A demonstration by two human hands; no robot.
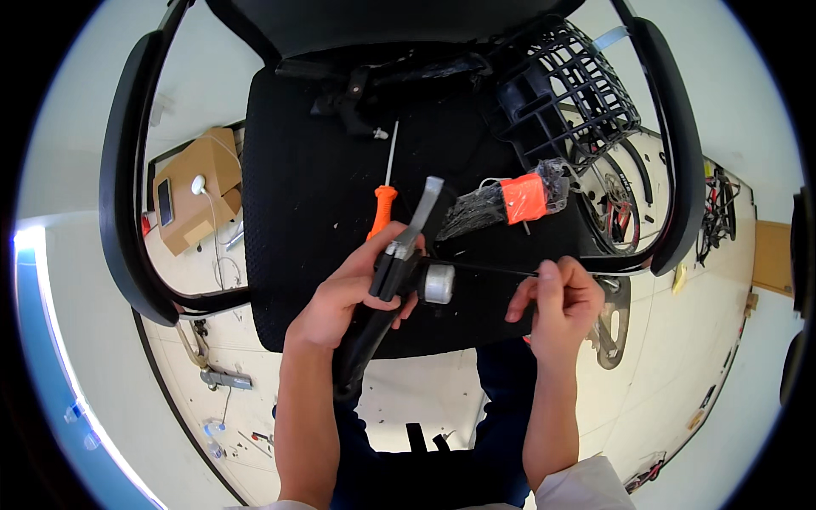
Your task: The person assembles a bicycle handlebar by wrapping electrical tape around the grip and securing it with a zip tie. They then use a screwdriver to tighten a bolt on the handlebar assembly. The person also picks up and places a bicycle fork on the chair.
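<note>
My left hand (348,293) grips a black bicycle handlebar grip with a brake lever (399,270); the grey lever blade (422,212) points up and away. A silver round end (439,283) sticks out to the right of the clamp. From it a thin black cable (493,269) runs to my right hand (552,302), which pinches its end between thumb and fingers. Both hands hover over the black seat of an office chair (297,195). On the seat lie an orange-handled screwdriver (383,204) and a clear bag of black parts with an orange tag (510,201).
A black wire basket (578,89) sits at the seat's far right. The chair's armrests (119,187) curve on both sides. A cardboard box (197,195) with a phone and white cable lies on the floor left; bicycle parts and cables (620,204) lie right.
</note>
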